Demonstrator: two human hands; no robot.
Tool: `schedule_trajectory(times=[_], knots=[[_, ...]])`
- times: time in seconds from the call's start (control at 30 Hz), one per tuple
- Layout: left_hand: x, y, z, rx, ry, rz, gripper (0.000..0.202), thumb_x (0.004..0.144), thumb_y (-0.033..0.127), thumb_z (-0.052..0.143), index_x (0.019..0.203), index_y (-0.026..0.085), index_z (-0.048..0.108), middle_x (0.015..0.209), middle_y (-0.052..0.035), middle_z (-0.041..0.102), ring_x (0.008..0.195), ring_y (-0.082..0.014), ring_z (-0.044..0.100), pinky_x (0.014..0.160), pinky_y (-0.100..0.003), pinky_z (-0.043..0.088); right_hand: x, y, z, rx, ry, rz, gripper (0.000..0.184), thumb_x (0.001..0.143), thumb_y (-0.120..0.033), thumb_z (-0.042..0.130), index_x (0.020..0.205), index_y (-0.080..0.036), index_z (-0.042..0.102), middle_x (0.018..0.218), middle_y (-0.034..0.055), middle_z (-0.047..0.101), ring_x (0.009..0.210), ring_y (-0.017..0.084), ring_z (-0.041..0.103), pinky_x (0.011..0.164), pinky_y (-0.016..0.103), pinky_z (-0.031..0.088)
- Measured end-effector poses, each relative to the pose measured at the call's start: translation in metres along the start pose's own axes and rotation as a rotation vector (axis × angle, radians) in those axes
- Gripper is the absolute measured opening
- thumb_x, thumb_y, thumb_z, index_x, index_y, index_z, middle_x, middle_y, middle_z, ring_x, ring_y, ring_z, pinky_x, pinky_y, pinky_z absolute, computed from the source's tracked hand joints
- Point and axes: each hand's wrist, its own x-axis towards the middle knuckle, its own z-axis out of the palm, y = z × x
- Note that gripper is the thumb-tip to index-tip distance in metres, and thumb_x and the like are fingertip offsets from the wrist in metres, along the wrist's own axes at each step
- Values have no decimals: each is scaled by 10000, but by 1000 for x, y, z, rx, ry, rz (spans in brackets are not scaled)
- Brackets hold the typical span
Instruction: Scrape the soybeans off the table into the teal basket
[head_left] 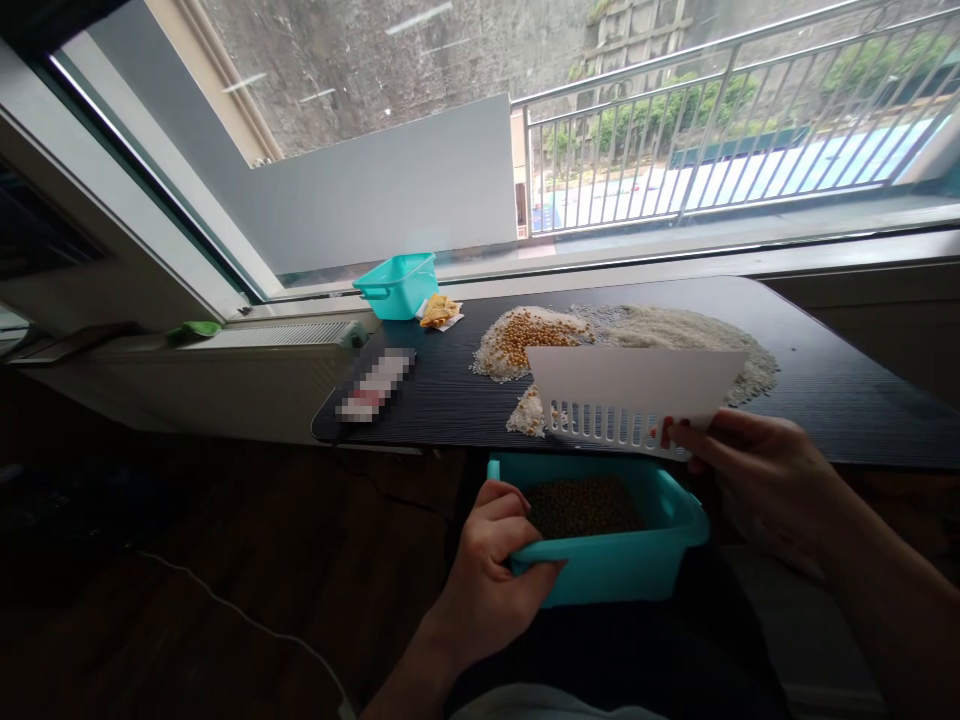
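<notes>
My left hand point(499, 555) is closed round the left rim of a teal plastic tub point(615, 575), held below the table's front edge. Small dark round grains point(585, 505) cover the bottom of the tub. In my right hand point(757, 460) is a flat white plastic sheet with a row of slots point(637, 385), pinched at its lower right corner. The sheet stands tilted at the table edge, above the tub. Behind it lie a pile of white rice-like grains mixed with golden beads point(517, 335) and a wider heap of pale grains point(690, 335). A small clump point(527, 412) rests left of the sheet.
A second teal tub point(401, 285) stands at the back left of the dark table point(442, 405), beside a crumpled yellow thing on white paper point(441, 312). A blurred-out flat object point(375, 385) lies at the left end. Behind the table are a window and a radiator point(292, 335).
</notes>
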Motion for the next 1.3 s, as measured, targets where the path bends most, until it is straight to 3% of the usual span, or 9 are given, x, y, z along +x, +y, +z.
schedule_trajectory(times=[0.13, 0.23, 0.4, 0.5, 0.7, 0.87, 1.0, 1.2, 1.3], knots=[[0, -1, 2, -11, 17, 7, 335, 817, 63, 769, 618, 209, 543, 640, -3, 541, 856, -217, 624, 766, -297, 556, 1, 8, -2, 92, -70, 94, 620, 494, -782, 955, 795, -242, 905, 833, 92, 857, 662, 234, 681, 582, 340, 572], [-1, -2, 4, -11, 14, 6, 343, 816, 71, 771, 613, 214, 535, 639, -4, 532, 848, -223, 621, 757, -304, 553, -1, 10, 1, 121, -42, 70, 593, 548, -771, 950, 801, -237, 903, 791, 80, 837, 645, 204, 652, 559, 304, 539], [-1, -1, 3, -2, 18, -8, 344, 786, 48, 752, 601, 217, 517, 631, -8, 537, 858, -231, 619, 756, -309, 555, 0, 4, 17, 86, -120, 21, 619, 534, -828, 918, 731, -243, 870, 711, 50, 794, 552, 160, 598, 529, 295, 523], [-1, -1, 3, -4, 21, 1, 333, 780, 41, 735, 606, 212, 510, 625, -2, 533, 850, -220, 611, 764, -308, 552, 3, 7, 18, 58, -67, 5, 622, 545, -846, 896, 715, -251, 846, 685, 40, 777, 540, 175, 603, 511, 316, 522], [-1, -1, 4, -12, 20, 0, 341, 815, 56, 734, 612, 211, 508, 628, -4, 525, 855, -221, 603, 773, -322, 552, 6, 21, 9, 100, 106, -3, 473, 644, -711, 927, 786, -265, 857, 740, 23, 794, 573, 170, 620, 541, 305, 517], [-1, -1, 4, -13, 18, -3, 344, 813, 63, 745, 611, 211, 509, 634, -6, 521, 858, -222, 603, 760, -314, 549, 6, 16, 13, 105, 6, 1, 464, 640, -713, 926, 733, -268, 836, 693, 26, 772, 588, 192, 643, 566, 322, 551], [-1, -1, 4, -19, 27, -6, 340, 807, 56, 738, 608, 208, 509, 634, -6, 523, 864, -218, 598, 766, -302, 544, 10, 14, 18, 68, -64, 2, 549, 653, -772, 888, 804, -245, 865, 774, 48, 806, 603, 183, 654, 574, 312, 542], [-2, -2, 5, -26, 39, -4, 325, 810, 57, 732, 613, 204, 520, 634, -2, 533, 870, -208, 595, 776, -287, 533, 10, 12, 18, 30, -94, -10, 659, 594, -865, 860, 772, -230, 859, 740, 61, 798, 581, 187, 640, 547, 323, 542], [-2, -2, 5, -31, 34, -10, 326, 816, 58, 738, 615, 202, 525, 641, -2, 535, 871, -205, 599, 778, -282, 533, 8, 9, 17, 62, -47, -25, 631, 562, -852, 884, 735, -246, 843, 721, 52, 791, 558, 183, 612, 531, 333, 535]])
